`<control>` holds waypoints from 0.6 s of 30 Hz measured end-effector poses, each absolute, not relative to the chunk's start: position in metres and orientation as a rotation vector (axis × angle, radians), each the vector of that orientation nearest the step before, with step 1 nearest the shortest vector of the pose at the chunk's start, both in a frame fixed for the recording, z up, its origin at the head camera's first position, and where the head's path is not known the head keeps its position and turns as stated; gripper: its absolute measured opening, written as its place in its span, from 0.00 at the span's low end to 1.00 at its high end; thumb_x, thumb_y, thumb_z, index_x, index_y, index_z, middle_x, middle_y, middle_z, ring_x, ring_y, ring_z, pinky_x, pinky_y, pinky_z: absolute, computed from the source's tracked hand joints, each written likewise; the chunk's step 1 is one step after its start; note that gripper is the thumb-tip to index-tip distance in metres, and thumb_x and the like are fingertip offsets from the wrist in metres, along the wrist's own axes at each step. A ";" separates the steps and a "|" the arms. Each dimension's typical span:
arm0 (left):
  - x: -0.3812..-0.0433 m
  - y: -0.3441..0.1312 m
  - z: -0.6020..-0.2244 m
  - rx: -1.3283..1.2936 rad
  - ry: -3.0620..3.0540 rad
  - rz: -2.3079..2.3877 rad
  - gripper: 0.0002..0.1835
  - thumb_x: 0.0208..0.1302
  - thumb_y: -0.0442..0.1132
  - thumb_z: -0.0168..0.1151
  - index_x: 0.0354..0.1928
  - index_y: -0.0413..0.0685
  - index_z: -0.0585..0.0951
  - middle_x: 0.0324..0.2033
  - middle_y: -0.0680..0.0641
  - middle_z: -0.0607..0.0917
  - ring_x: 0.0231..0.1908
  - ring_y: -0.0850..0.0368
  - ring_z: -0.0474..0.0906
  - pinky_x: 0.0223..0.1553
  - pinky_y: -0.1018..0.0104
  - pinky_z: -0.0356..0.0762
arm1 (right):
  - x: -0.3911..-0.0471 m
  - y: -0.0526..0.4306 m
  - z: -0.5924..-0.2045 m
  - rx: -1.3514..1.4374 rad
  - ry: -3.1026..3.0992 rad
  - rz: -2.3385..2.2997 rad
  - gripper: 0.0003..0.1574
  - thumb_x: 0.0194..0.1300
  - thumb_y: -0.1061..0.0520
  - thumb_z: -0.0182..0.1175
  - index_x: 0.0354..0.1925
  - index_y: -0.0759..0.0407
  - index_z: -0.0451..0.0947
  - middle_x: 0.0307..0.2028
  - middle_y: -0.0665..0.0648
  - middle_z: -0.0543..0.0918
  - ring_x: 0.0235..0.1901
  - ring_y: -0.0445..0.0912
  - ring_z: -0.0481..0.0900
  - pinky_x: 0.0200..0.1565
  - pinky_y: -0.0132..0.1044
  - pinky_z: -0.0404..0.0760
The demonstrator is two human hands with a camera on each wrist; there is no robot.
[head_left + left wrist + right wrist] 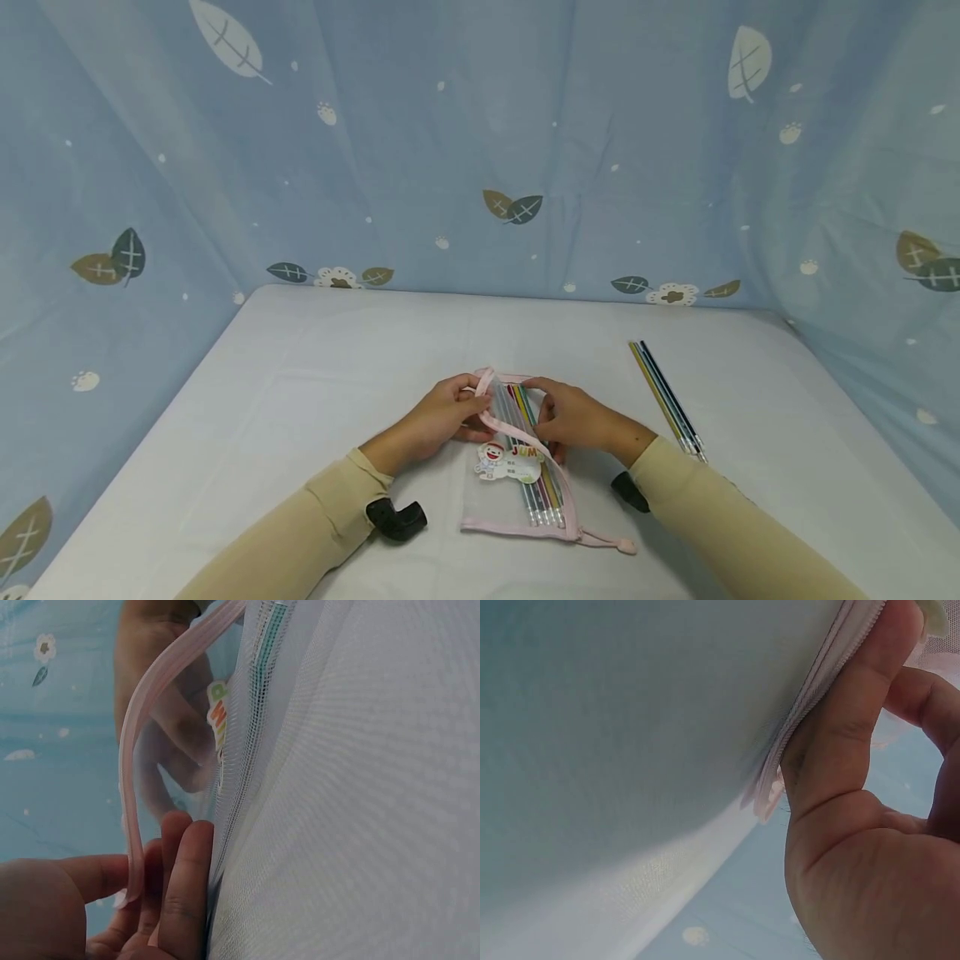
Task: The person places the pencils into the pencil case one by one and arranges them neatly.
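Observation:
A see-through mesh pencil pouch (491,507) with pink trim and a cartoon label (510,463) lies on the white table. Several pencils (546,500) are inside it, slanted, their eraser ends toward the near edge. My left hand (438,418) pinches the pink zipper edge (129,772) between thumb and fingers and lifts it, so the mouth gapes. At the right side, my right hand (581,419) grips the pouch's other edge, with the thumb along the zipper (810,697) in the right wrist view. Its fingertips are partly hidden by the pouch.
A few loose pencils (663,396) lie on the table (337,358) to the right, beyond the right forearm. A pink zipper pull (626,546) trails from the pouch's near right corner. Blue leaf-patterned cloth (420,150) hangs behind and at both sides.

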State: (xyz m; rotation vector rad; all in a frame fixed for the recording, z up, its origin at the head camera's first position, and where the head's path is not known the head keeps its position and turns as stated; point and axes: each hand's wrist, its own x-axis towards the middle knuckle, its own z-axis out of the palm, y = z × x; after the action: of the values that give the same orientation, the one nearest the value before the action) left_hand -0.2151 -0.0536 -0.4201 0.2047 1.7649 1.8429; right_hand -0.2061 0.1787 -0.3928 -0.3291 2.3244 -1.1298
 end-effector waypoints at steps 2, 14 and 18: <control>-0.215 -0.053 -0.419 0.206 1.764 1.840 0.17 0.77 0.38 0.51 0.60 0.34 0.68 0.38 0.44 0.83 0.34 0.58 0.85 0.42 0.59 0.89 | -0.205 0.179 -0.392 -0.339 2.320 -1.131 0.47 0.62 0.67 0.61 0.76 0.60 0.54 0.31 0.59 0.80 0.18 0.45 0.81 0.23 0.38 0.85; -0.215 -0.053 -0.419 0.208 1.755 1.844 0.15 0.77 0.36 0.50 0.59 0.34 0.69 0.37 0.46 0.84 0.34 0.58 0.85 0.41 0.59 0.89 | -0.206 0.180 -0.394 -0.388 2.276 -1.160 0.41 0.68 0.64 0.60 0.74 0.63 0.57 0.30 0.59 0.80 0.19 0.44 0.80 0.24 0.38 0.85; -0.216 -0.054 -0.420 0.211 1.762 1.839 0.15 0.77 0.36 0.50 0.59 0.34 0.69 0.36 0.47 0.83 0.34 0.58 0.84 0.42 0.59 0.89 | -0.206 0.180 -0.393 -0.399 2.265 -1.164 0.41 0.68 0.64 0.60 0.75 0.60 0.58 0.30 0.58 0.80 0.20 0.44 0.80 0.24 0.39 0.85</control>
State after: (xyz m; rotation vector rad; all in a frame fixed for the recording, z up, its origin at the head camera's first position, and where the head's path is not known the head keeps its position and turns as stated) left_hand -0.2160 -0.0536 -0.4203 0.2107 1.7619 1.8386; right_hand -0.2060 0.1797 -0.3930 -0.3993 2.2649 -1.1640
